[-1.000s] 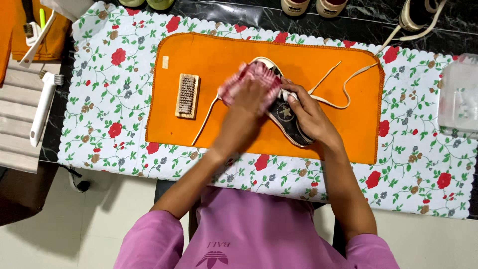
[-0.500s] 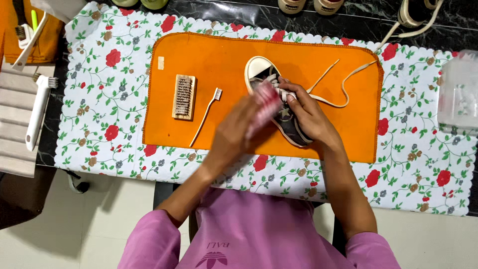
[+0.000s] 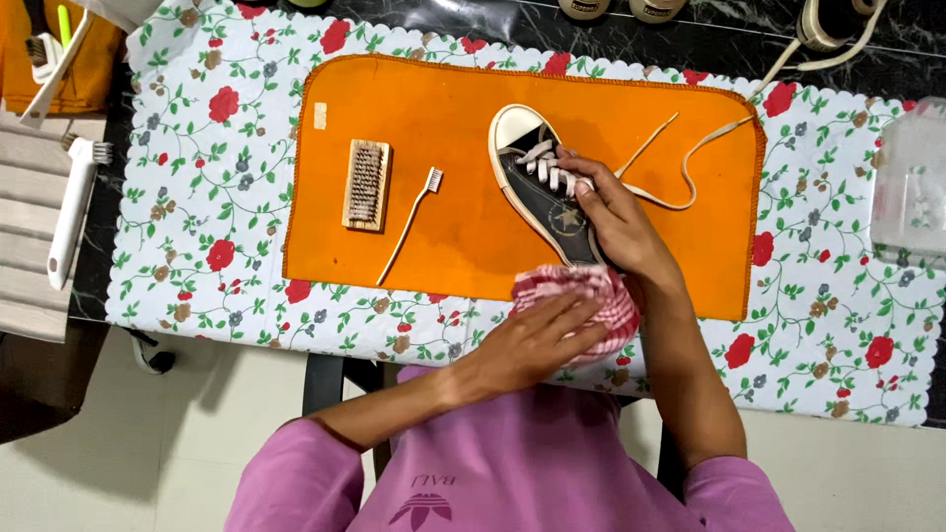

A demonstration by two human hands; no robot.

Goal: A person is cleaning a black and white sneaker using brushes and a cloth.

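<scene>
Since a moment ago the left hand (image 3: 537, 340) w/ the red-checked cloth (image 3: 583, 300) has slid off the toe end and down to the heel end of the black sneaker (image 3: 540, 182), near the worktop's front edge. That hand lies flat, fingers spread over the bunched cloth, pressing it vs. the heel. The right hand (image 3: 611, 217) is closed around the shoe's side and laces, pinning it on the orange mat (image 3: 443, 108), white toe cap pointing away from the person. Looks like the wiping step, now at the back of the shoe. My guess: the next stroke needs a firm hold from the right hand so the shoe doesn't skid, and prob. a turn of the shoe to reach the far side. One loose lace (image 3: 680, 163) trails to the right across the mat. Untouched to the left: wooden brush (image 3: 367, 184) and toothbrush (image 3: 412, 225), both on the mat; white handled brush (image 3: 71, 212) lies off the floral tablecloth (image 3: 197, 148).
</scene>
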